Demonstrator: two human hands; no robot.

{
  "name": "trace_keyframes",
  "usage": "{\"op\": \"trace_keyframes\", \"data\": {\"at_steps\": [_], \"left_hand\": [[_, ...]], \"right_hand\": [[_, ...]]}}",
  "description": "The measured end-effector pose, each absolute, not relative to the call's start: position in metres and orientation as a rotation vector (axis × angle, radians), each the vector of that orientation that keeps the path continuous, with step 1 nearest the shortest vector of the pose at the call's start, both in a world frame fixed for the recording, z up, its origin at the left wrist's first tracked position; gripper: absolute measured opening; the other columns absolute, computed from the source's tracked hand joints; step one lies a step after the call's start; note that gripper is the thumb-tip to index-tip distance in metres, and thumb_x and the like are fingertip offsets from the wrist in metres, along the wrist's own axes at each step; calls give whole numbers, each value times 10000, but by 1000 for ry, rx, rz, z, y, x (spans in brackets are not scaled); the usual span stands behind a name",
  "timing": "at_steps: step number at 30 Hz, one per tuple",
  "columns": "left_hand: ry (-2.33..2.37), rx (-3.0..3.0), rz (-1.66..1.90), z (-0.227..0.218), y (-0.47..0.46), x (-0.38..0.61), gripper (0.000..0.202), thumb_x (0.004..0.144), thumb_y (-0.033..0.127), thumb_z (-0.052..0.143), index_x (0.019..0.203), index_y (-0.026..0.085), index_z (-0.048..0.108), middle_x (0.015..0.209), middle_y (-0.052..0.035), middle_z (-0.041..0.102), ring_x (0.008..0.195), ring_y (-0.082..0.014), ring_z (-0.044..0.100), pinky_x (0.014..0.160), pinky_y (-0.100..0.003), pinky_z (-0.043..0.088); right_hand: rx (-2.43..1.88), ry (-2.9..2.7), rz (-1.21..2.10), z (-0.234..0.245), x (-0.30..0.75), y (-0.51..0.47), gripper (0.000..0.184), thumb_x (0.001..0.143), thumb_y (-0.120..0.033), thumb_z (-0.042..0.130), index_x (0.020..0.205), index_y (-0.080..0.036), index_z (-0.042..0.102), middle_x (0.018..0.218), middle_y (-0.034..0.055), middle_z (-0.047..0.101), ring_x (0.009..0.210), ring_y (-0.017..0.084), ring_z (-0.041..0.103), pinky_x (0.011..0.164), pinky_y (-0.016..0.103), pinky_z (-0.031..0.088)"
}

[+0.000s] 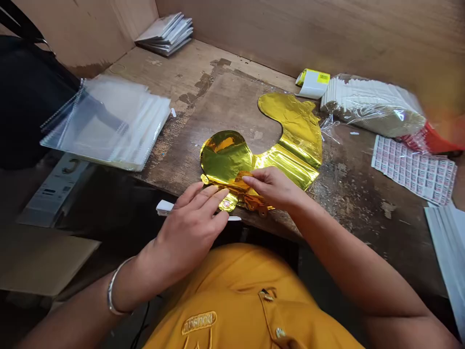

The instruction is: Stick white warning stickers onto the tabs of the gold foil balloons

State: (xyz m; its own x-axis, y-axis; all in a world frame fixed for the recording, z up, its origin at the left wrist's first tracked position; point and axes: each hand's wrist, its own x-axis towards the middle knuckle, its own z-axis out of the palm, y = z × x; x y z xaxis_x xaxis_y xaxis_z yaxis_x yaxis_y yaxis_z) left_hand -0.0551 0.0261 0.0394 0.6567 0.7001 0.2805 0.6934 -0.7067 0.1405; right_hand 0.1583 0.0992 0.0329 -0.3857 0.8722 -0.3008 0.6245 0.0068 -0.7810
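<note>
My left hand [194,220] is resting on the near edge of the gold foil shape [271,160], fingers close together; whether they are gripping, I can't tell. My right hand [278,186] is pinching a fold of it, thumb and fingertips closed. The foil is spreading over the tabletop [227,104] in front of me. Printed label sheets [414,169] are lying to the right, clear plastic sleeves [109,123] are stacking up at left, a transparent bag [399,116] is holding white strips [359,94], and flat packets [167,34] are sitting in the far corner.
</note>
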Motion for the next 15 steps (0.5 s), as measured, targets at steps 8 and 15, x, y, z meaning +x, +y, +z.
{"op": "trace_keyframes", "data": {"at_steps": [8,15], "left_hand": [[954,2832,342,26,42,-48,127,883,165,543,885,140,668,1320,-148,580,1257,-279,521,1121,-447,368],[1047,2772,292,16,40,-52,183,882,119,532,1011,141,660,1286,-104,611,1250,-276,512,1132,-479,352]], "right_hand": [[-1547,-1958,1170,24,150,93,289,796,-395,610,617,-168,587,553,-43,458,543,87,368,512,238,288],[-1487,-2105,572,17,156,81,249,766,-368,694,901,-158,679,933,88,695,873,215,597,774,350,486]]}}
